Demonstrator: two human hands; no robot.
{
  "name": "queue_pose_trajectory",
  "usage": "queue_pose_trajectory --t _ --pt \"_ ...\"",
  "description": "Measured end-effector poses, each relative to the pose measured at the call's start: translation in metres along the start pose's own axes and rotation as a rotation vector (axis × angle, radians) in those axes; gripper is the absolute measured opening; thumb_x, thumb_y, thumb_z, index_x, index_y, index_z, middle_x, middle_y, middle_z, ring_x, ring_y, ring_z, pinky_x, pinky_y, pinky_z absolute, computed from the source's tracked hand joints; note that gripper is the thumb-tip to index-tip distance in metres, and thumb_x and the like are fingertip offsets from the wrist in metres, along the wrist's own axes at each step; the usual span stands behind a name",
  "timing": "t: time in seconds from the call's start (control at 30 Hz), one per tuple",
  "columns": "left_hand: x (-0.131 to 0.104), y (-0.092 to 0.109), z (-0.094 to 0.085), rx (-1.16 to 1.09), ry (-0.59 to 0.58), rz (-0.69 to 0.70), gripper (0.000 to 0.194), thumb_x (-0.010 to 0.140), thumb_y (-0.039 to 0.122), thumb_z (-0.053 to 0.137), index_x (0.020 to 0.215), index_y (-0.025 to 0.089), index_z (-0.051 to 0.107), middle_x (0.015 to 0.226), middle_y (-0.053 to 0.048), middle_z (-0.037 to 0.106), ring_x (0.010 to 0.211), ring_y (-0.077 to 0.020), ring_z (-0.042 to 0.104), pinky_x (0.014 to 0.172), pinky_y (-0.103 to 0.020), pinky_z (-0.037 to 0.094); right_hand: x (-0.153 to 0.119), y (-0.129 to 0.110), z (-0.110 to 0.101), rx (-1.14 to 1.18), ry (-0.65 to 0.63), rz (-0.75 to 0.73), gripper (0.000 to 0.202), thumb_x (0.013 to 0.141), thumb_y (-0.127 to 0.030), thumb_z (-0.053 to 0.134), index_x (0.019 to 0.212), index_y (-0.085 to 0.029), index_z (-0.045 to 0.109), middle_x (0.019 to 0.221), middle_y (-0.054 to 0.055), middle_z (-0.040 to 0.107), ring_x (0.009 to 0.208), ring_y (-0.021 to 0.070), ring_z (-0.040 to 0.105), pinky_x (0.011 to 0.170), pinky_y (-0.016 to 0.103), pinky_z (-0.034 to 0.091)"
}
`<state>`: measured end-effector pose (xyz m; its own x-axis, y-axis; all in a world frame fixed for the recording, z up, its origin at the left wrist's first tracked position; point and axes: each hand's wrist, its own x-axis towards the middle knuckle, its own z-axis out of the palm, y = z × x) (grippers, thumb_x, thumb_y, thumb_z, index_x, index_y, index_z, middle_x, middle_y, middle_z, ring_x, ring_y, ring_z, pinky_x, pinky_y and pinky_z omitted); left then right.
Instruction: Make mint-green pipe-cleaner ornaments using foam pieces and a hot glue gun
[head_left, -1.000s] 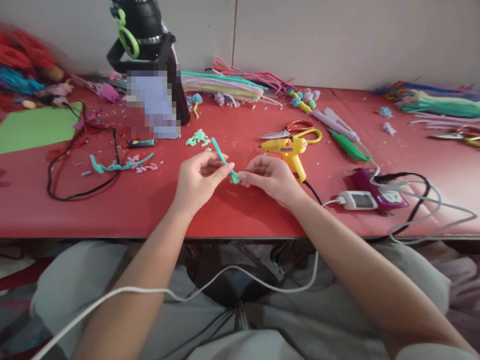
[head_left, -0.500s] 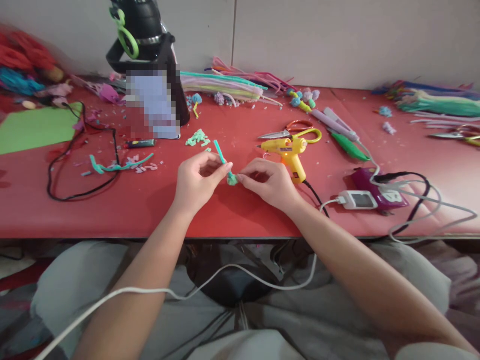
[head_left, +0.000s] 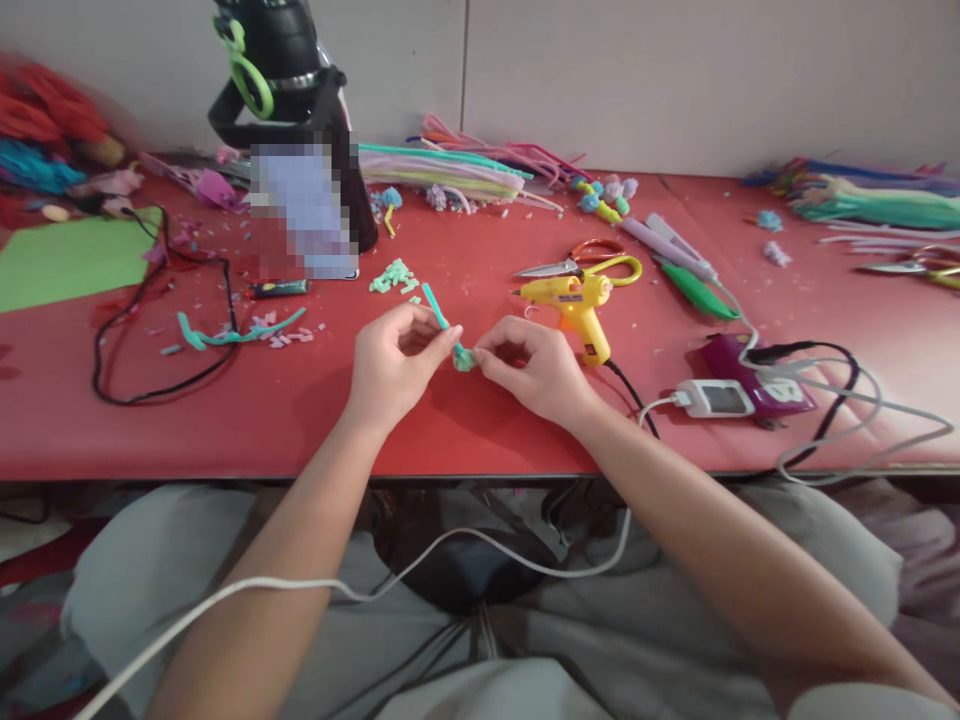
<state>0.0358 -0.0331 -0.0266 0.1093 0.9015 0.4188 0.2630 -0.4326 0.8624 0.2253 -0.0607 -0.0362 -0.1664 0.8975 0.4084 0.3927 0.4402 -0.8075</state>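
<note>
Left hand (head_left: pixel 397 365) pinching teal stem (head_left: pixel 436 307), green cluster (head_left: pixel 464 359) beyond fingertips.

One left hand (head_left: pixel 396 370), one right hand (head_left: pixel 534 370), two metal scissors (head_left: pixel 551 270) (head_left: pixel 900 267), one red bench (head_left: pixel 480 430).
In the left hand there is one turquoise fuzzy stem (head_left: pixel 434 305). Also I count one yellow plastic glue gun (head_left: pixel 566 292), one tall black bottle (head_left: pixel 362 210), one flat light-green sheet (head_left: pixel 75 258), one purple power block (head_left: pixel 784 393) and one white device with dark screen (head_left: pixel 718 399).
</note>
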Motion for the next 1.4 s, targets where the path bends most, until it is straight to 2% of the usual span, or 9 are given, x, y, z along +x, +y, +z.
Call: queue_pose_trajectory --t 0.2,0.53,0.63,0.77,0.9,1.07,1.4 --pt "-0.0001 -0.0009 -0.0006 -0.018 -0.009 -0.018 0.023 0.080 0.034 0.082 0.075 0.020 0.064 0.070 0.000 0.070 0.065 -0.0148 0.068 0.060 -0.024 0.056 0.0000 -0.0028 0.0011 -0.019 -0.005 0.017 0.012 0.090 -0.028 0.067 0.080 -0.021 0.069 0.079 0.002 0.067 0.067 0.0142 0.055 0.066 0.031 0.047" --pt "0.0012 0.0003 -0.0017 -0.105 -0.015 -0.093 0.026 0.080 0.038 0.082 0.076 0.020 0.064 0.070 -0.001 0.071 0.064 -0.0162 0.071 0.060 -0.026 0.060 -0.0006 -0.0021 0.0020 -0.036 -0.027 -0.041 0.009 0.087 -0.024 0.069 0.078 -0.022 0.070 0.079 0.002 0.066 0.070 0.0151 0.058 0.070 0.032 0.050" --pt "0.0015 0.0020 -0.0026 -0.113 0.002 -0.081 0.026 0.081 0.038 0.083 0.077 0.020 0.065 0.072 -0.001 0.073 0.068 -0.0168 0.073 0.065 -0.027 0.061 0.0008 0.0004 0.0013 0.105 0.014 0.075 0.012 0.084 -0.031 0.073 0.082 -0.021 0.069 0.084 0.003 0.070 0.076 0.0169 0.064 0.073 0.033 0.053" --pt "0.0016 0.0029 -0.0031 -0.094 0.013 -0.048 0.026 0.081 0.038 0.084 0.077 0.020 0.066 0.074 -0.001 0.073 0.070 -0.0165 0.073 0.065 -0.026 0.059 0.0046 0.0008 0.0000 0.416 0.021 0.314 0.032 0.079 -0.049 0.080 0.088 -0.021 0.068 0.088 0.004 0.074 0.081 0.0187 0.071 0.078 0.036 0.061" --pt "0.0012 0.0021 -0.0025 -0.124 -0.003 -0.052 0.028 0.079 0.041 0.085 0.077 0.021 0.066 0.074 -0.001 0.073 0.070 -0.0167 0.073 0.066 -0.027 0.060 0.0068 -0.0031 -0.0010 0.544 -0.006 0.426 0.046 0.070 -0.059 0.086 0.086 -0.020 0.067 0.083 0.005 0.074 0.079 0.0187 0.073 0.078 0.035 0.064" --pt "0.0005 0.0024 -0.0017 -0.119 -0.003 -0.057 0.028 0.079 0.043 0.085 0.077 0.021 0.066 0.075 -0.002 0.074 0.071 -0.0173 0.073 0.065 -0.027 0.061 0.0064 -0.0021 -0.0006 0.516 -0.037 0.418 0.049 0.067 -0.057 0.090 0.083 -0.019 0.064 0.075 0.005 0.075 0.071 0.0166 0.071 0.073 0.033 0.063" --pt "0.0019 0.0057 -0.0017 -0.213 -0.034 -0.125 0.027 0.078 0.040 0.085 0.076 0.020 0.067 0.072 -0.002 0.074 0.067 -0.0183 0.074 0.069 -0.030 0.065 0.0051 0.0000 0.0014 0.520 -0.005 0.354 0.050 0.068 -0.057 0.089 0.084 -0.021 0.059 0.074 0.003 0.075 0.068 0.0167 0.072 0.069 0.033 0.062"
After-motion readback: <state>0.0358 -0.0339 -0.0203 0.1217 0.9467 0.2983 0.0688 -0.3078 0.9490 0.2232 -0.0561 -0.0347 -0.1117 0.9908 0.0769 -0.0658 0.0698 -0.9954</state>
